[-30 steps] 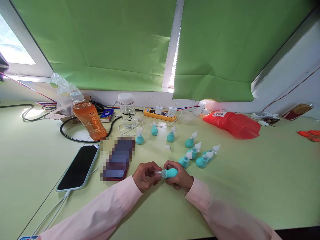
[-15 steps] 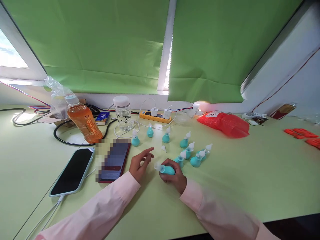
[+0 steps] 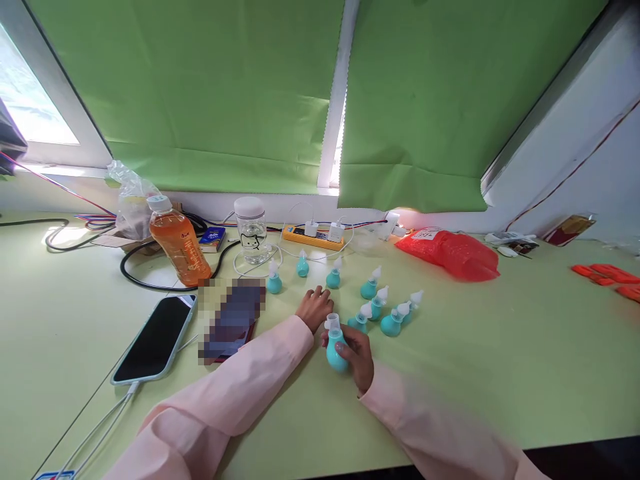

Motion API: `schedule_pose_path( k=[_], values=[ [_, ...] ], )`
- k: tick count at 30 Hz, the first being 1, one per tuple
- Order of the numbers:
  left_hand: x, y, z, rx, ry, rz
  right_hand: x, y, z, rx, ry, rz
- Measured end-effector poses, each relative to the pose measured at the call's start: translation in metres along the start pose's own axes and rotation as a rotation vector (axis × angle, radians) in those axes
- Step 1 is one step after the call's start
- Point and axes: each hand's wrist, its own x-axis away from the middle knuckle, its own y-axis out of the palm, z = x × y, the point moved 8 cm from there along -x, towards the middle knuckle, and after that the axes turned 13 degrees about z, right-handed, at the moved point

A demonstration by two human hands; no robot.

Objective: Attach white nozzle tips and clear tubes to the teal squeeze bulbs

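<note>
My right hand (image 3: 356, 353) holds a teal nasal aspirator bulb (image 3: 337, 353) upright, with fingers and thumb around its body. Its clear collar (image 3: 333, 321) points up, and no white tip shows on it. Just left of it, my left hand (image 3: 315, 309) rests low at the table with its fingers curled; whatever lies under the fingertips is hidden. Behind and to the right stand several more teal aspirators with white tips, such as one aspirator (image 3: 369, 288) beyond my right hand and another aspirator (image 3: 274, 283) further left.
Left on the green table (image 3: 475, 373) lie a white-edged phone (image 3: 155, 340) on a cable and a blurred second phone (image 3: 233, 320). Behind them stand an orange drink bottle (image 3: 181, 247) and a clear jar (image 3: 251, 233). A yellow power strip (image 3: 313, 238) and red bag (image 3: 450, 255) line the back.
My left hand has reached forward and right, over the spot where a small white tip lay. My right hand has turned the aspirator bulb from lying sideways to upright.
</note>
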Motion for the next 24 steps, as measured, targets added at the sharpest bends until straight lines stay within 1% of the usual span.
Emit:
schedule_pose_path(
  k=[3,5,6,8,9,10,12,13,15,19,21,24],
  values=[
    [0.006,-0.021,-0.011,0.073,-0.083,0.059,-0.001,-0.004,0.002,0.040,0.003,0.033],
    [0.015,-0.038,-0.020,0.185,-0.158,0.101,-0.002,-0.005,0.001,0.082,-0.002,0.036],
    [0.020,-0.046,-0.025,0.282,-0.217,0.128,-0.002,-0.004,0.000,0.114,-0.006,0.031],
    [0.035,-0.055,-0.039,0.848,-0.491,0.188,-0.002,-0.003,-0.001,0.201,-0.012,0.021],
    [0.042,-0.056,-0.041,1.077,-0.585,0.193,-0.002,-0.002,-0.001,0.248,-0.015,0.017],
    [0.048,-0.055,-0.041,1.258,-0.665,0.188,-0.003,-0.001,-0.001,0.289,-0.020,0.010],
    [0.058,-0.051,-0.040,1.472,-0.783,0.183,-0.003,0.001,-0.003,0.349,-0.041,-0.004],
    [0.063,-0.048,-0.040,1.522,-0.828,0.184,-0.003,0.003,-0.004,0.372,-0.054,-0.013],
    [0.069,-0.043,-0.042,1.545,-0.876,0.192,-0.003,0.005,-0.005,0.412,-0.080,-0.034],
    [0.072,-0.043,-0.047,1.411,-0.831,0.212,-0.001,0.010,-0.007,0.499,-0.108,-0.075],
    [0.073,-0.045,-0.049,1.339,-0.810,0.227,0.000,0.011,-0.008,0.545,-0.123,-0.078],
    [0.074,-0.044,-0.050,1.291,-0.802,0.226,0.002,0.012,-0.010,0.602,-0.162,-0.069]
  ],
)
